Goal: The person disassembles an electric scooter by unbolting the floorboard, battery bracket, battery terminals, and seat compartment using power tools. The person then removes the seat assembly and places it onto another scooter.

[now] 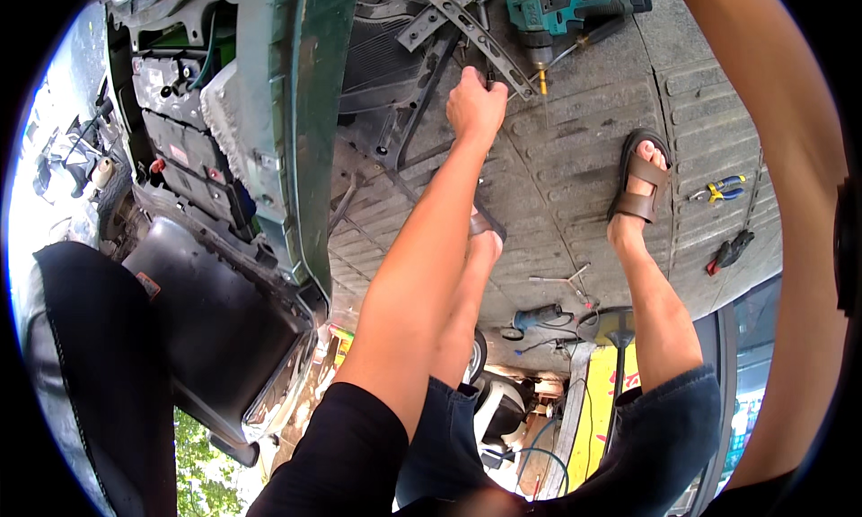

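Observation:
My left hand (475,109) is closed in a fist over the floor mat, beside the end of a perforated metal strip (480,46). A dark bit shows at its fingers, but what they hold I cannot make out. To the right of the strip lies a teal and black cordless drill (558,13) with a yellow-tipped bit. A screwdriver (588,41) rests against the drill. Left of my hand is a black plastic panel (391,95). My right arm (799,158) runs up the right side and leaves the picture at the top, so that hand is out of sight.
A scooter with a dark green body panel (314,140) and black seat (215,293) stands at the left. On the grey ribbed mat (557,176) lie yellow-and-blue pliers (721,189), a red-and-black tool (729,252), a three-armed wrench (570,279) and a blue power tool (541,317). My sandaled foot (642,180) stands nearby.

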{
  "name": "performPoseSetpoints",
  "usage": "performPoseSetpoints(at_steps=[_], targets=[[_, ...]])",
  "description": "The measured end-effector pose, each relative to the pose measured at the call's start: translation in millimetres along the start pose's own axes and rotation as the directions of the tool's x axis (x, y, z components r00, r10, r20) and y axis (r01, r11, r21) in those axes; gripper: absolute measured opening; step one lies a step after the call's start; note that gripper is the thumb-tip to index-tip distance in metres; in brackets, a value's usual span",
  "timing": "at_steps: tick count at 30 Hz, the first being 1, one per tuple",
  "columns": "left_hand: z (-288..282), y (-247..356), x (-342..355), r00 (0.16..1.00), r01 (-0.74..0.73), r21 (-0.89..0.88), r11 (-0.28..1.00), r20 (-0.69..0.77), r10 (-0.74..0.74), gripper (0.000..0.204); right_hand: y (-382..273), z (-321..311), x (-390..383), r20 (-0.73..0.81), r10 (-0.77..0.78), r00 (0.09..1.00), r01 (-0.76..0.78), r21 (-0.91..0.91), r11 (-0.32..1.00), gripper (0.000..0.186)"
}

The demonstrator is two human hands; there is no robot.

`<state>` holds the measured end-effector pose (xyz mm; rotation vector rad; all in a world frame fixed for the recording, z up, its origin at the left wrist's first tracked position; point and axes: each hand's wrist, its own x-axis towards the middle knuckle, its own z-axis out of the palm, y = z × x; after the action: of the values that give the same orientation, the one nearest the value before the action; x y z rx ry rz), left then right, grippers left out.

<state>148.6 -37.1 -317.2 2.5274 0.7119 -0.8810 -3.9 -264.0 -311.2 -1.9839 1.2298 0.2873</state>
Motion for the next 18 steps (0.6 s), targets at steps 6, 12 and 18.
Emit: performPoseSetpoints(at_steps=[6,12,18], targets=[[-59.2,-34.1,-78.1,0.997,0.066,-0.733,0.677,0.08,-0.011,0.018,-82.3,-6.4,63.0,0.093,-0.481,0.872,0.489,-0.23,0.841,0.035],[-150.8,-43.5,-171.1,1.0,0.002,-0.707,0.707,0.003,0.0,0.022,-224.1,-106.5,126.1,0.58,-0.608,0.543,0.799,-0.134,0.585,0.056],[-244.6,20.3,-238.9,0.991,0.121,-0.893,0.433,0.135,0.001,0.028,-211.3,-250.9,-15.6,0.616,-0.36,0.7,0.371,0.116,0.921,0.058]])
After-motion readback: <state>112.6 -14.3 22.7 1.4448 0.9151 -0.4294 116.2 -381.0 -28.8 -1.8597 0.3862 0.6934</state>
